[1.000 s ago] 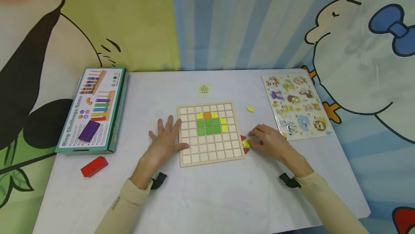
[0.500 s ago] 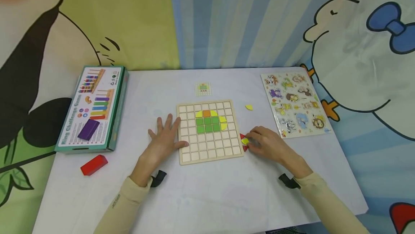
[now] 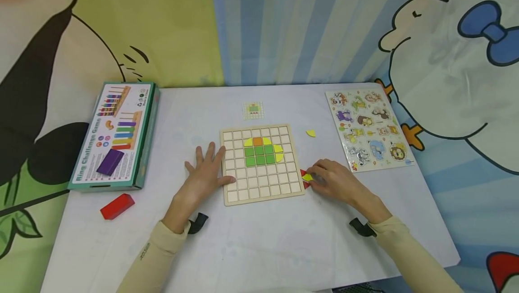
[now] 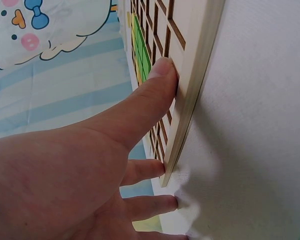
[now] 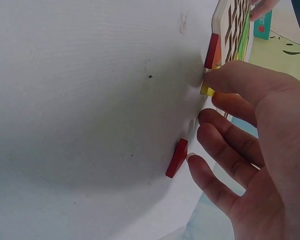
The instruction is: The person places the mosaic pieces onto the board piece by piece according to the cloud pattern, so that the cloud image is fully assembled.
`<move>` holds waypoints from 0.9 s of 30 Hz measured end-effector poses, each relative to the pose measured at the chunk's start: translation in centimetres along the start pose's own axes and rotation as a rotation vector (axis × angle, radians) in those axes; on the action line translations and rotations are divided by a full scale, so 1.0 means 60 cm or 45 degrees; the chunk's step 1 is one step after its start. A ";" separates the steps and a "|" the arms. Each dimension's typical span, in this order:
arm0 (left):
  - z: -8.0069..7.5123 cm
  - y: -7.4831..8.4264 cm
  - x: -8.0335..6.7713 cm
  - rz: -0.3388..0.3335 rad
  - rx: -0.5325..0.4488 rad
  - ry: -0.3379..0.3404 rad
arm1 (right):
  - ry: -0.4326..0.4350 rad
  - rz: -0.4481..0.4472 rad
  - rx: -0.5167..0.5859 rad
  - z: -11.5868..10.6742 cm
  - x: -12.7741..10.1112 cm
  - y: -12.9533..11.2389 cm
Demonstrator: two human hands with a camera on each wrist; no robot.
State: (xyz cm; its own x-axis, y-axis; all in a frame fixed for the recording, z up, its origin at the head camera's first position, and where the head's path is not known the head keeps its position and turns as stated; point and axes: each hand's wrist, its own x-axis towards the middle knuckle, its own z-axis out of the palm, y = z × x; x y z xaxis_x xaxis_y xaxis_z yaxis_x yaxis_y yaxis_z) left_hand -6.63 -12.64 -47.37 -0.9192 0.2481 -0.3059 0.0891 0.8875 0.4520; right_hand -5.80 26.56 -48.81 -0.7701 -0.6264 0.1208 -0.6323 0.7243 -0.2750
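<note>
My left hand (image 3: pixel 202 171) rests on the left edge of a wooden grid board (image 3: pixel 263 193), fingers spread. Its thumb lies on the board's face in the left wrist view. Set in the grid are green square tiles (image 3: pixel 259 151), an orange tile (image 3: pixel 257 141) and yellow quarter-round pieces (image 3: pixel 279 153). Beside the board's right edge, my right hand (image 3: pixel 334 180) pinches a yellow quarter-round piece (image 5: pixel 206 90) between thumb and index finger. One red piece (image 5: pixel 212 50) lies against the board near the thumb; another red piece (image 5: pixel 177 158) lies by the little finger.
A small pattern card (image 3: pixel 253 110) lies behind the board, and a loose yellow piece (image 3: pixel 311 133) to its right. An animal picture board (image 3: pixel 371 130) lies back right. At left are a game box (image 3: pixel 109 148) bearing a purple block (image 3: pixel 110 162), and a red block (image 3: pixel 117 206).
My right hand has shifted slightly left, its fingertips closing in on the yellow piece beside the board. My left hand stays on the board's edge.
</note>
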 end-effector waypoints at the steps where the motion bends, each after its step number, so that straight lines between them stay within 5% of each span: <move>1: 0.000 0.000 0.000 0.000 0.000 0.000 | 0.000 -0.003 0.000 0.000 0.000 0.000; 16: 0.000 -0.001 0.000 -0.004 0.006 0.018 | 0.048 0.122 -0.111 0.001 -0.011 0.009; 27: 0.002 -0.001 0.001 -0.003 0.001 -0.005 | 0.008 0.034 -0.044 -0.003 -0.009 0.010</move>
State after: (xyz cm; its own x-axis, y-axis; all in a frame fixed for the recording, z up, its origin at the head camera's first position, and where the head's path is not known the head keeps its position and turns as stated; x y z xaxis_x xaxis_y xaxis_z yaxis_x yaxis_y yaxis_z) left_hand -6.64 -12.64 -47.50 -0.9179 0.2475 -0.3102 0.0873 0.8885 0.4504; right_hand -5.78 27.37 -48.85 -0.7874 -0.6048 0.1198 -0.6138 0.7506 -0.2449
